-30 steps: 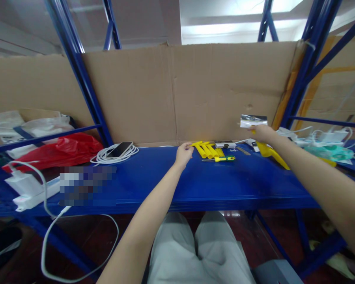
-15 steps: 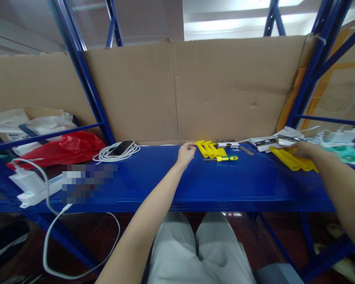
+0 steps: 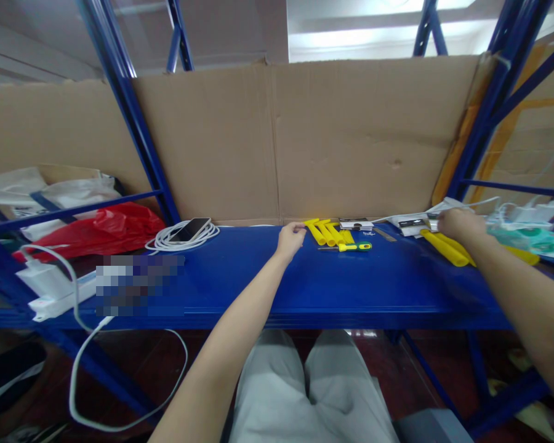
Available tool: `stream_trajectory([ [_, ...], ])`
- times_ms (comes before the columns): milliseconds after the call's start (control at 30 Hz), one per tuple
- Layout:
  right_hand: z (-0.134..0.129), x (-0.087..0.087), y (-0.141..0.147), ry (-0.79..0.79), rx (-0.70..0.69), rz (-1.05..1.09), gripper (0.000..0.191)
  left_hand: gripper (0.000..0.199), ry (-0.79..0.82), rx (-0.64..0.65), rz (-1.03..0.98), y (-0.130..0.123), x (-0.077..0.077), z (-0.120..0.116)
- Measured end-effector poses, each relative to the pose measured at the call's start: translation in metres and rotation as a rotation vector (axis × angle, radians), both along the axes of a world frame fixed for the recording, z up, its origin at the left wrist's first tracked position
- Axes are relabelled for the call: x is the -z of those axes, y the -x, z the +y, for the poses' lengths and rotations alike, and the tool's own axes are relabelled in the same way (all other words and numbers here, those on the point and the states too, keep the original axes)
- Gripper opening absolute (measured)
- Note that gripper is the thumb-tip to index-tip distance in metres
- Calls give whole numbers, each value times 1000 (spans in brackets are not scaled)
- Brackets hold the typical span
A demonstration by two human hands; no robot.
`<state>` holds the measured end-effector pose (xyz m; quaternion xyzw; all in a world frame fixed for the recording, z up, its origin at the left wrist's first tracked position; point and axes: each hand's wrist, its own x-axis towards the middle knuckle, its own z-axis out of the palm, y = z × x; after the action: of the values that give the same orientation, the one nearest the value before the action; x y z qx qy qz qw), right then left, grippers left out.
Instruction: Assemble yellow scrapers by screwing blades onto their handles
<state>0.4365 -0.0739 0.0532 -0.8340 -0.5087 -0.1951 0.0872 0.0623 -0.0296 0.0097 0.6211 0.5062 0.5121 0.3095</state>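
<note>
The single view looks out from the person's head, above the lap (image 3: 314, 394), facing forward and tilted down across the blue tabletop (image 3: 332, 286). The tabletop lies near, spanning the middle of the picture, with the left hand (image 3: 290, 243) and right hand (image 3: 461, 226) over its farther part. Beyond, the cardboard (image 3: 360, 123) is seen nearly square on, the ceiling (image 3: 231, 31) above it.

No lettering (print, brand or number) can be read on anything in view.
</note>
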Motion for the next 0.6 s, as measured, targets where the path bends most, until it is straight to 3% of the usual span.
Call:
stream_trajectory([
  [67, 4, -6, 26, -46, -48, 72, 37, 24, 3, -2, 31, 1, 0, 1],
  [200, 20, -10, 89, -121, -299, 183, 38, 23, 19, -13, 129, 4, 0, 3],
  [300, 35, -3, 137, -31, -598, 163, 36, 23, 5, -44, 207, 6, 0, 4],
  [367, 44, 5, 166, 92, -723, 172, 38, 23, -27, -71, 280, 7, 1, 3],
  [467, 53, 20, 199, 179, -817, 165, 43, 23, -66, -113, 431, 8, 3, 0],
  [600, 55, 40, 221, 204, -764, 104, 41, 31, -62, -110, 599, 7, 5, -4],
])
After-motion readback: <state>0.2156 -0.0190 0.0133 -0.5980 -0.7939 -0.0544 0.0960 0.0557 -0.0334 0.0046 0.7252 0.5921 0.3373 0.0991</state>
